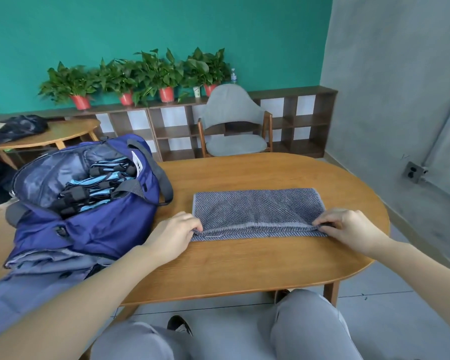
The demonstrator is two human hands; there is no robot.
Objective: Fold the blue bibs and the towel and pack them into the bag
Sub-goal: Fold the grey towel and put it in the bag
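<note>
A grey-blue striped towel lies flat on the wooden table, doubled over with its near edge forming a narrow flap. My left hand pinches the towel's near left corner. At the near right corner, my right hand pinches the edge. The blue bag stands open at the table's left end. Inside it lie several folded blue bibs with black straps.
A grey chair stands behind the table, in front of a low wooden shelf with potted plants. A second table with a dark bag is at the far left. My knees are below the table's near edge.
</note>
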